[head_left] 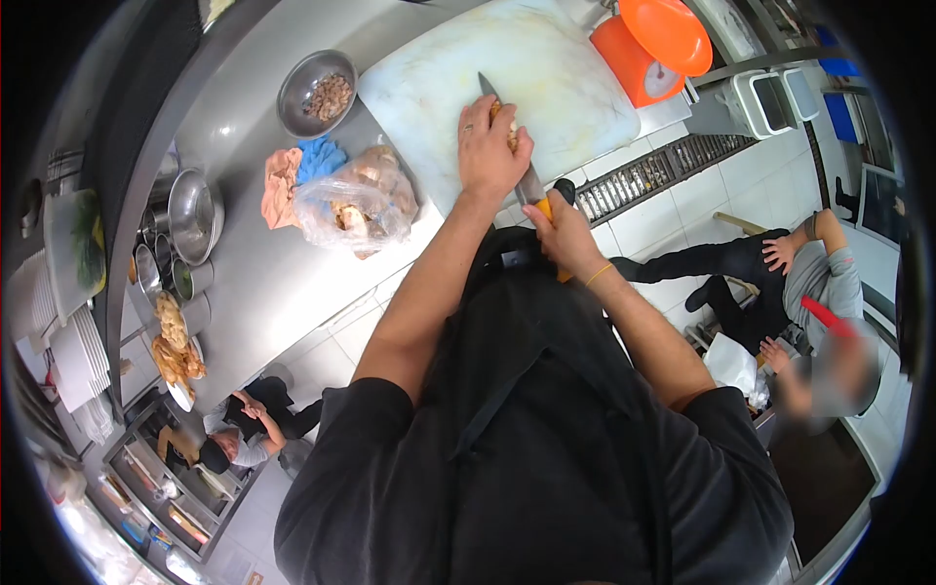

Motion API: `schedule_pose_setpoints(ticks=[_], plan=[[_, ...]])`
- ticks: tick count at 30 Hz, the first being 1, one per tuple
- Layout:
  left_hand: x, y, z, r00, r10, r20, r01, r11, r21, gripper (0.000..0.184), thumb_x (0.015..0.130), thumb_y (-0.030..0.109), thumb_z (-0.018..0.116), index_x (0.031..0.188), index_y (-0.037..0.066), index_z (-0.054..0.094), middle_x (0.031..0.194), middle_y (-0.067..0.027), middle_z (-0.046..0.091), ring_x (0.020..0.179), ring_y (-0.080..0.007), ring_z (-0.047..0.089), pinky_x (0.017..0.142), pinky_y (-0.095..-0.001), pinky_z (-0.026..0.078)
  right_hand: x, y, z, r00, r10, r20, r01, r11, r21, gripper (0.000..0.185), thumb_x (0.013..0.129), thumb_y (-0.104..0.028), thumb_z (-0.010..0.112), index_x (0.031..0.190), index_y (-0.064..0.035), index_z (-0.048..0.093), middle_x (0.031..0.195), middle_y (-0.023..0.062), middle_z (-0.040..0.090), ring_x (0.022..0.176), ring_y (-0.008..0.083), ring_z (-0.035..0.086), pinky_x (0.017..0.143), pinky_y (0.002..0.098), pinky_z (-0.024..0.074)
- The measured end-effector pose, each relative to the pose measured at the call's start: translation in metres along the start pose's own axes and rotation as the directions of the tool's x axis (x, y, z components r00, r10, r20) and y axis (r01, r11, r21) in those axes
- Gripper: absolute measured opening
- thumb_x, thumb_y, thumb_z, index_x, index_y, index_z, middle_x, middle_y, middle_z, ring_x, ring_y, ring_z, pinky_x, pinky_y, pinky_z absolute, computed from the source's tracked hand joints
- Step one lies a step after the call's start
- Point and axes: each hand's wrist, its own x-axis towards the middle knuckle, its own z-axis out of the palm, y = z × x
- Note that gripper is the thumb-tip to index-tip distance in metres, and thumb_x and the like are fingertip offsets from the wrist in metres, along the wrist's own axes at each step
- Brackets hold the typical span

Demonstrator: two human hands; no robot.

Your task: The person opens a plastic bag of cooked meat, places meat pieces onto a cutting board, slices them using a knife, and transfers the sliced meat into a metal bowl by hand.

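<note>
A long knife (530, 185) with a yellow-orange handle is in my right hand (567, 239), whose fingers wrap round the handle. Its pointed tip shows beyond my left fingers on the white cutting board (419, 97). My left hand (492, 154), a ring on one finger, presses down over the board with its fingers curled on a small brownish-orange piece of food (511, 135). The piece lies right beside the blade, and my fingers cover much of it. To the left sits a clear plastic bag (375, 200) of brownish food pieces.
A metal bowl (322, 93) of chopped brown bits stands left of the board. Pink and blue cloths (283, 185) lie by the bag. An orange scale (643, 68) stands at the right. Two seated people are nearby, one at lower left (249, 429), one at right (814, 283).
</note>
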Motion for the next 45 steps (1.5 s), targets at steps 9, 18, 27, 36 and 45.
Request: schedule_pose_setpoints(ticks=[9, 18, 27, 36, 45], plan=[[-0.003, -0.005, 0.005, 0.967, -0.202, -0.158, 0.174, 0.969, -0.174, 0.027, 0.080, 0.010, 0.071, 0.107, 0.008, 0.073, 0.130, -0.0166, 0.063, 0.115, -0.0393, 0.064, 0.096, -0.0477, 0.056, 0.002, 0.000, 0.033, 0.975, -0.214, -0.066, 0.204, 0.970, -0.133, 0.043, 0.104, -0.038, 0.066, 0.106, 0.0026, 0.051, 0.083, 0.0331, 0.068, 0.082, 0.0559, 0.066, 0.071, 0.0599, 0.0514], [0.001, -0.012, 0.000, 0.925, -0.304, -0.228, 0.207, 0.906, -0.369, 0.025, 0.077, 0.006, 0.072, 0.103, 0.007, 0.072, 0.125, -0.0157, 0.064, 0.108, -0.0362, 0.067, 0.091, -0.0443, 0.057, -0.001, -0.027, 0.036, 0.994, -0.090, 0.056, 0.090, 0.996, 0.014, 0.040, 0.105, -0.034, 0.065, 0.103, 0.0034, 0.050, 0.083, 0.0325, 0.068, 0.083, 0.0553, 0.066, 0.071, 0.0586, 0.0512], [0.060, -0.038, -0.083, 0.843, -0.216, -0.493, 0.054, 0.945, -0.322, 0.026, 0.078, 0.003, 0.072, 0.104, 0.004, 0.072, 0.120, -0.0170, 0.066, 0.106, -0.0355, 0.067, 0.096, -0.0420, 0.055, 0.023, -0.101, 0.051, 0.898, -0.440, -0.026, 0.434, 0.892, -0.130, 0.037, 0.104, -0.030, 0.066, 0.104, 0.0030, 0.049, 0.079, 0.0313, 0.067, 0.078, 0.0553, 0.065, 0.067, 0.0597, 0.0500], [0.137, -0.166, -0.170, 0.735, -0.455, -0.503, 0.132, 0.823, -0.553, 0.020, 0.093, 0.017, 0.073, 0.107, 0.002, 0.077, 0.105, -0.0115, 0.076, 0.100, -0.0253, 0.070, 0.094, -0.0375, 0.053, 0.102, -0.218, 0.081, 0.845, -0.530, 0.063, 0.522, 0.795, -0.309, 0.036, 0.102, -0.029, 0.066, 0.111, 0.0047, 0.056, 0.088, 0.0279, 0.073, 0.086, 0.0496, 0.071, 0.077, 0.0569, 0.0563], [0.125, -0.261, -0.190, 0.784, -0.617, -0.069, 0.570, 0.759, -0.315, 0.037, 0.099, 0.034, 0.069, 0.124, 0.007, 0.077, 0.110, -0.0135, 0.080, 0.108, -0.0244, 0.074, 0.100, -0.0350, 0.053, 0.117, -0.169, 0.045, 0.876, -0.481, 0.000, 0.435, 0.791, -0.430, 0.037, 0.102, -0.032, 0.066, 0.110, 0.0021, 0.055, 0.087, 0.0276, 0.072, 0.085, 0.0493, 0.070, 0.076, 0.0564, 0.0562]])
